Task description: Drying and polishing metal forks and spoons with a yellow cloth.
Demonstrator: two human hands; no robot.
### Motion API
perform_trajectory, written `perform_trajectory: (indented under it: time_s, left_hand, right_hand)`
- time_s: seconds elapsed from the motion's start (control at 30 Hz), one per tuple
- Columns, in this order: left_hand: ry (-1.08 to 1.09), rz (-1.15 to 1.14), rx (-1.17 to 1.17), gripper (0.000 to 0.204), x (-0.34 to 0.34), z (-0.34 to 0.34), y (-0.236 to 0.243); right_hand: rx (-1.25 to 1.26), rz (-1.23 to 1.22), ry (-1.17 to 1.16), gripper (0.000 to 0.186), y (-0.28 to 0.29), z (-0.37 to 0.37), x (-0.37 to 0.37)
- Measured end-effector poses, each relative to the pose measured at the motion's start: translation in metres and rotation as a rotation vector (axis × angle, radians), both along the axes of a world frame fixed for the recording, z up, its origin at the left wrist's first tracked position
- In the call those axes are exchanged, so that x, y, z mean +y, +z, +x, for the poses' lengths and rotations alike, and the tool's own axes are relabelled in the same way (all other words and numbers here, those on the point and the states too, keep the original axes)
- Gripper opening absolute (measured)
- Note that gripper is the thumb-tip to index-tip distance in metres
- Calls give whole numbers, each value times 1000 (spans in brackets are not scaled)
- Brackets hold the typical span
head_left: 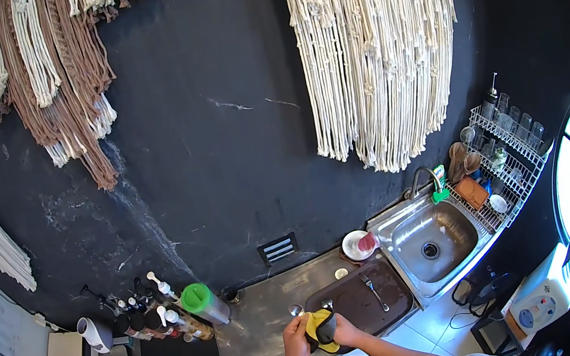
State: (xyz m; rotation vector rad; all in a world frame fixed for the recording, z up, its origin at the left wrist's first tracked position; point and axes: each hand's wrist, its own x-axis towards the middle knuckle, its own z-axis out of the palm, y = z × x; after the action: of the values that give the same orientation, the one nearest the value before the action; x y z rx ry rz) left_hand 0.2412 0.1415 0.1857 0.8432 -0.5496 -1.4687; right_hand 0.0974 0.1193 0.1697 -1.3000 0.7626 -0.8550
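I have both hands at the near left corner of the brown tray [351, 310], with the yellow-and-dark cloth [318, 319] bunched between them. My left hand [296, 342] pinches its left side, thumb and fingers pressed together; my right hand [345, 331] is closed on the dark fold at the other side, so neither grip is spread. A shiny spoon bowl [296, 310] shows just beyond my left fingers, and another metal piece [327, 304] pokes out behind the cloth; at this size I can't tell whether either is held, or whether anything is wrapped inside. As far as progress goes, I'd judge the cloth work to be underway rather than finished: the cloth is in use between both hands and not yet laid down, while the fork [375, 292] lies on the tray, apart from my hands and untouched. Nothing here marks which pieces are done. Past the tray, the white plate [349, 251] sits beside the steel sink [421, 270], well clear of my fingers.
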Motion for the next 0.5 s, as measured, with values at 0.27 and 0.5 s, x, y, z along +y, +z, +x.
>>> perform_trajectory:
  time_s: [0.27,0.5]
  left_hand:
    - [121,-66,-29,15,-13,13,27]
    - [108,-44,-77,17,-17,22,38]
  right_hand:
    - [86,-142,43,24,52,6,-10]
    - [32,-111,-11,22,39,10,0]
